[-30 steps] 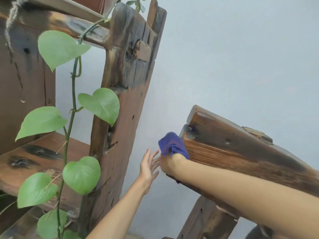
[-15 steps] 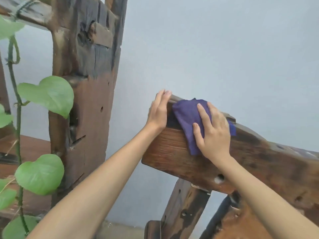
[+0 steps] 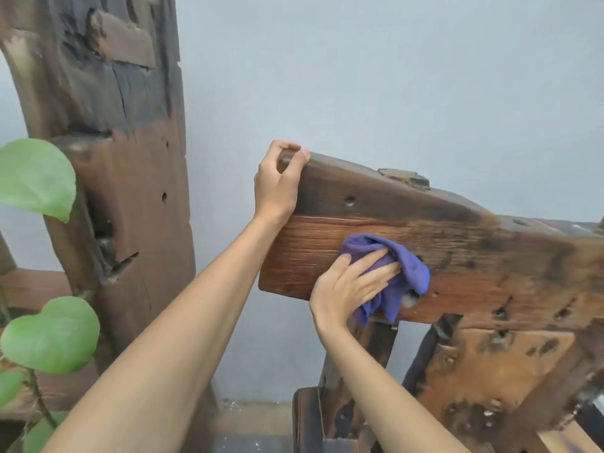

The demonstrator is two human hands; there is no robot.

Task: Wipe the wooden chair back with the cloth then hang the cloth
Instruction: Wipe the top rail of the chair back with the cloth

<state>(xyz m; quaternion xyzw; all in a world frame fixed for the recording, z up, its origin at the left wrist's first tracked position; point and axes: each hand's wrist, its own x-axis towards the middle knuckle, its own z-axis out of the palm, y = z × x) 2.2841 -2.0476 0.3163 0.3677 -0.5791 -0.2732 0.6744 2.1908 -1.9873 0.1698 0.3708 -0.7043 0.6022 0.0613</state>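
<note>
While the left hand (image 3: 277, 188) grips the upper left corner of the wooden chair back (image 3: 457, 253), the right hand (image 3: 349, 286), fingers extended, presses the purple cloth (image 3: 405, 273) flat against its front face near the lower edge

2 bare forearms, no sleeves in view up to the frame edge. left hand (image 3: 277, 186) and right hand (image 3: 348, 291) without gloves, rings, watch or bands. short, plain, unpainted fingernails on the visible fingers (image 3: 376, 261). slim wrists, smooth arms, no markings visible.
</note>
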